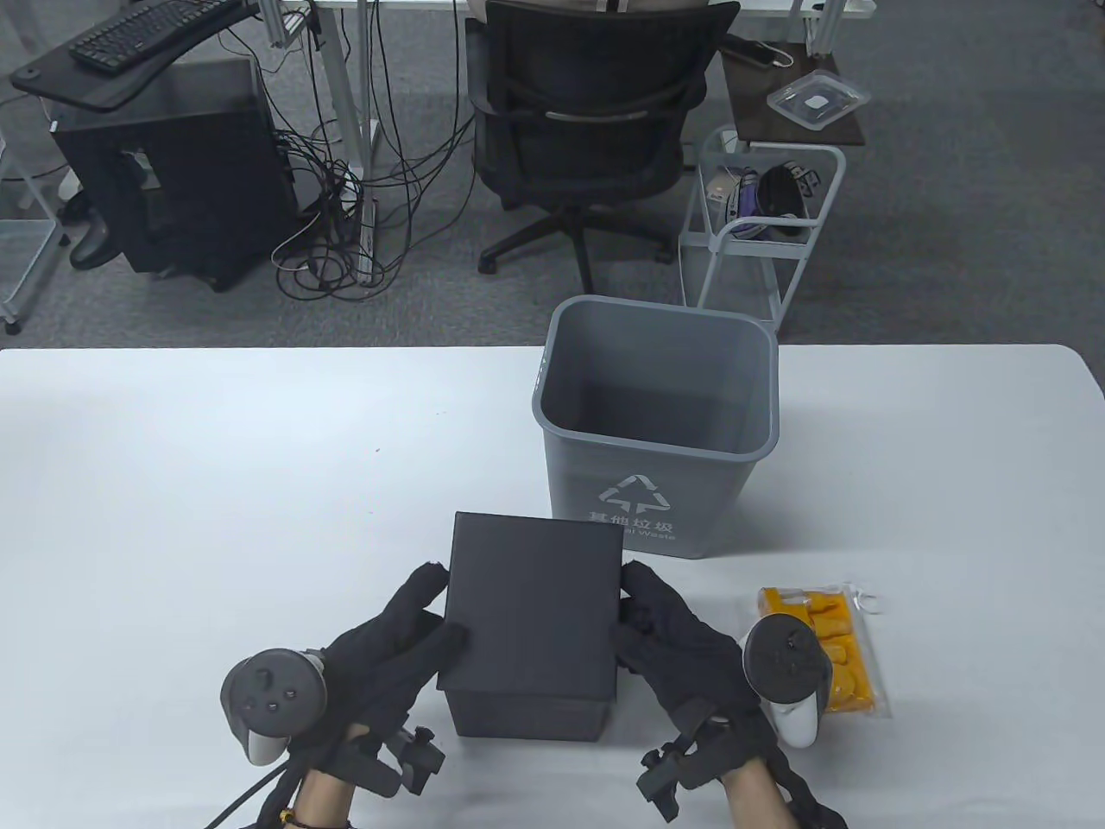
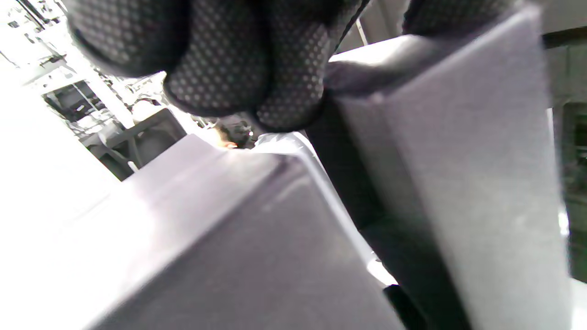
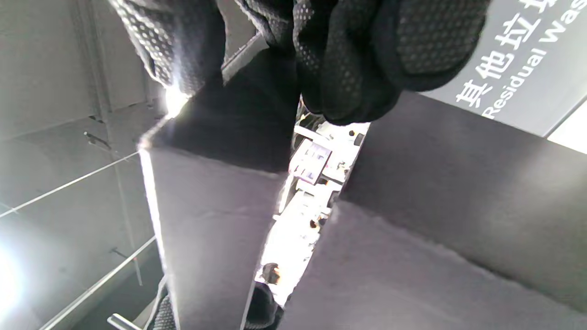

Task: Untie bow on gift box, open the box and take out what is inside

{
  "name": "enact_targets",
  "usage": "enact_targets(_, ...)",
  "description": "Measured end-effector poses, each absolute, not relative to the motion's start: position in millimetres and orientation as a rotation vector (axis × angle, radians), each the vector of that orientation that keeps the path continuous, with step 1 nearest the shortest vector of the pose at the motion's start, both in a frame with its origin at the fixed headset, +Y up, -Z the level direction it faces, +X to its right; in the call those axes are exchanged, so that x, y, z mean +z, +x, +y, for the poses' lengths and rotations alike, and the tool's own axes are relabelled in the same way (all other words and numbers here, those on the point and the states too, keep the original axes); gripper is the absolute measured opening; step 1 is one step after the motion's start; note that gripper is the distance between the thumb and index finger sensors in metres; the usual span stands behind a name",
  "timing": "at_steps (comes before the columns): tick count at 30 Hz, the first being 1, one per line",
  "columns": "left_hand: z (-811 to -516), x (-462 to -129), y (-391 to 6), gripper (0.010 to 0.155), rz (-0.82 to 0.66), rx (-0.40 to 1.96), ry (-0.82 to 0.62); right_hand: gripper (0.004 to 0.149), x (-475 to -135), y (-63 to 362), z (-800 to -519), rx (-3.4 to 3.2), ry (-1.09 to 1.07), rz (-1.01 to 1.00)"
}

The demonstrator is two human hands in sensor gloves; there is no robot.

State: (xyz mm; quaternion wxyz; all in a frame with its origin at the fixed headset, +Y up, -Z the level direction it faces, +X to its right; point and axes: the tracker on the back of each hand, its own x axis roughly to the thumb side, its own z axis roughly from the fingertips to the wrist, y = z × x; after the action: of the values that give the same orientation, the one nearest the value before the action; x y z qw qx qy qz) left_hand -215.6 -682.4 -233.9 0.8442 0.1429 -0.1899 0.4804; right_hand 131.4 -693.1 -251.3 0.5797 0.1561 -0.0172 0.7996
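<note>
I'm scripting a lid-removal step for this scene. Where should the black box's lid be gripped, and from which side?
Grip the lid on its two opposite side walls, one hand from each side, as the left hand and right hand do. Its flat top offers no handle, and its straight walls suit a level lift off the base.

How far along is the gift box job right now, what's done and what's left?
Done, it seems: no bow or ribbon shows on the black gift box, and a bag of orange snacks already lies on the table beside it. In hand: the left hand and right hand grip the lid by its sides, and the wrist views show it raised off the base. Left: whether anything remains inside is hidden.
</note>
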Motion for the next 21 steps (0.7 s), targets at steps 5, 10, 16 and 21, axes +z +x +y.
enact_targets(5,-685.2,-236.1,-213.8,0.068,-0.361,0.951,0.245,0.068,-251.3,130.6,-696.6,1.951,0.325,-0.069)
enact_targets(10,-686.4,-237.2,-214.8,0.068,-0.335,0.952,0.216,0.068,-252.7,127.7,-702.7,1.973,0.306,-0.041)
enact_targets(16,-689.7,-241.5,-214.8,0.068,-0.32,0.932,0.1,0.068,-253.0,126.2,-705.3,1.954,0.297,-0.009)
enact_targets(21,-694.4,-243.9,-214.3,0.068,-0.309,0.925,0.065,0.068,-252.8,124.6,-707.2,1.99,0.292,-0.009)
